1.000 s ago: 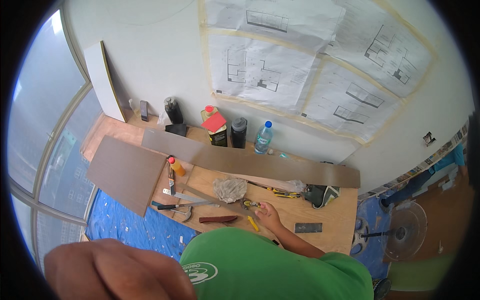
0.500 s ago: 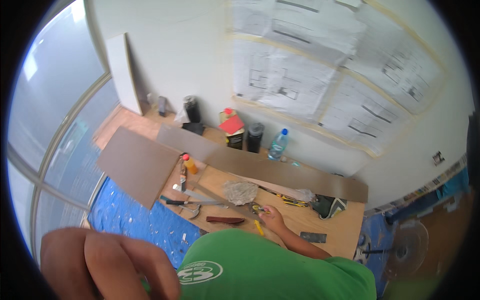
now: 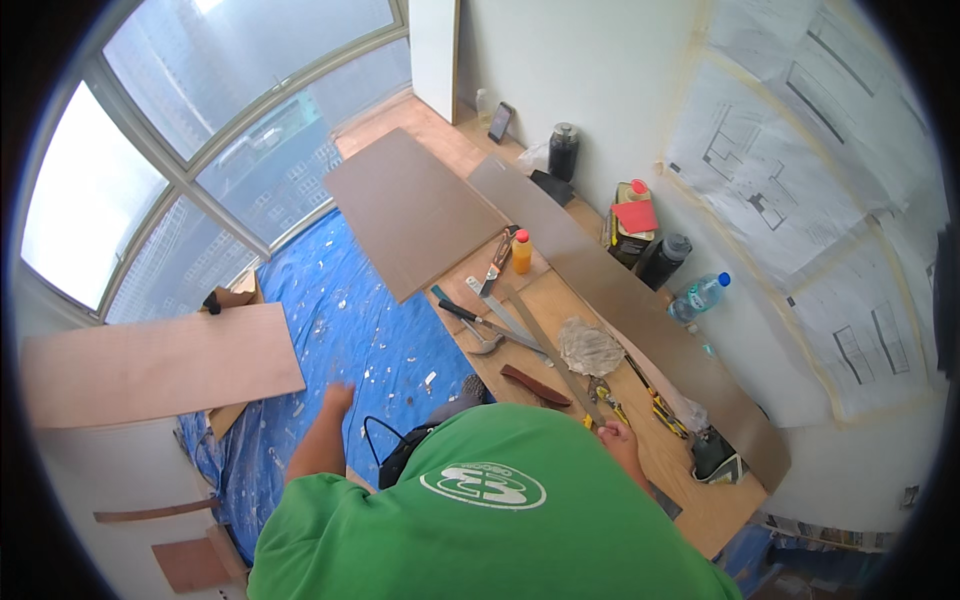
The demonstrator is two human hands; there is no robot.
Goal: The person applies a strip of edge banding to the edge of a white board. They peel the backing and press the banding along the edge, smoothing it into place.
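Note:
My left hand (image 3: 341,397) reaches out to the left above the blue sheet, blurred, so its fingers cannot be made out. On the bench, my right hand (image 3: 617,436) is closed at the near end of a long metal strip (image 3: 556,352); what its fingers pinch is too small to tell. Just beyond that hand lie yellow-handled pliers (image 3: 606,396). A small yellow tool (image 3: 588,422) shows partly at the shirt's edge. Left of the strip are a brown leather sheath (image 3: 535,385), a hammer (image 3: 486,345) and a handsaw (image 3: 505,318).
The wooden bench (image 3: 640,440) also carries crumpled plastic (image 3: 590,346), an orange bottle (image 3: 521,252), yellow-black tools (image 3: 668,414) and a dark cloth pouch (image 3: 716,458). A brown panel (image 3: 415,215) overhangs its far left. A plywood board (image 3: 165,365) stands over the blue sheet (image 3: 375,300).
My view has turned left. My left hand has gone from close before the camera to out over the blue sheet. My right hand has drawn back slightly from the pliers.

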